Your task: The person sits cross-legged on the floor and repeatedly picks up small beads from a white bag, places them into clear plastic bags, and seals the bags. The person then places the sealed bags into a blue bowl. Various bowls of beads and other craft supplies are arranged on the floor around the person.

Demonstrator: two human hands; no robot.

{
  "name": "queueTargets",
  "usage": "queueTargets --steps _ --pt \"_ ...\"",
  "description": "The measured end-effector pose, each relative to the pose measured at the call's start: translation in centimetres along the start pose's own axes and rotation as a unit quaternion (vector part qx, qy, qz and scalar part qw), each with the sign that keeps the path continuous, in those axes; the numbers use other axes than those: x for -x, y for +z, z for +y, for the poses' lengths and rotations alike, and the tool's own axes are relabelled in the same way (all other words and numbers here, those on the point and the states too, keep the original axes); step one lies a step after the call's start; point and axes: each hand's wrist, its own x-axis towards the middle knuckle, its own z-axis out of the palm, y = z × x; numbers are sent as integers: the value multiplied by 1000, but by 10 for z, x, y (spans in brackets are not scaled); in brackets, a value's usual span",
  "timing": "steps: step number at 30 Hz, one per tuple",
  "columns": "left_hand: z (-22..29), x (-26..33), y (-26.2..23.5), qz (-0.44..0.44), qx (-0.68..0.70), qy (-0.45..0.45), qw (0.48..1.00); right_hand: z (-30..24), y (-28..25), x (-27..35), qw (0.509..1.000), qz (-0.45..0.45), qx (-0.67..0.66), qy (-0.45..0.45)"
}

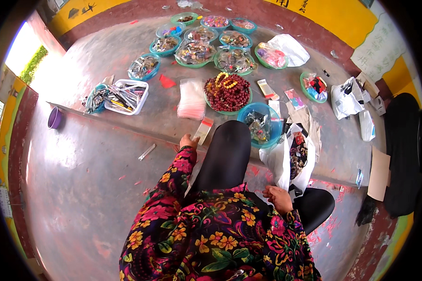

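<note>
My left hand (188, 142) is at the platform's front edge, its fingers closed at the lower corner of a small flat packet (204, 129) with a pale face and a red-orange band. By my bent right knee, my right hand (279, 199) has its fingers curled together; whatever they hold, if anything, is too small to make out. Just beyond it a white plastic bag (279, 164) stands open, with dark and reddish small pieces (298, 155) inside. A blue bowl (276, 122) with small clear bags sits behind that bag. Left of the bowl, dark red bead strings (227, 92) with a yellow strand fill a green basin.
Clear plastic sleeves (191, 99) lie stacked left of the beads. A white tray (143, 100) holds pens. Several basins of bagged trinkets (195, 51) spread across the platform. White bags (347, 98) stand at right. A purple bucket (55, 118) is on the lower floor.
</note>
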Motion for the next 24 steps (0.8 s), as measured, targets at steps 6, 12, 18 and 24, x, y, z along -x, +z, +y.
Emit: queueTargets --steps 6,12,18,24 --pt "49 3 -8 -84 -122 -66 987 9 -7 -1 999 23 -30 6" --pt "21 -15 16 -73 -12 -45 996 7 -3 -2 999 21 -25 14" --pt "6 -9 -33 -204 313 -200 906 7 -4 -2 1000 11 -8 -8" --pt "70 72 -150 -207 650 -54 729 -13 6 3 998 -23 28 -49"
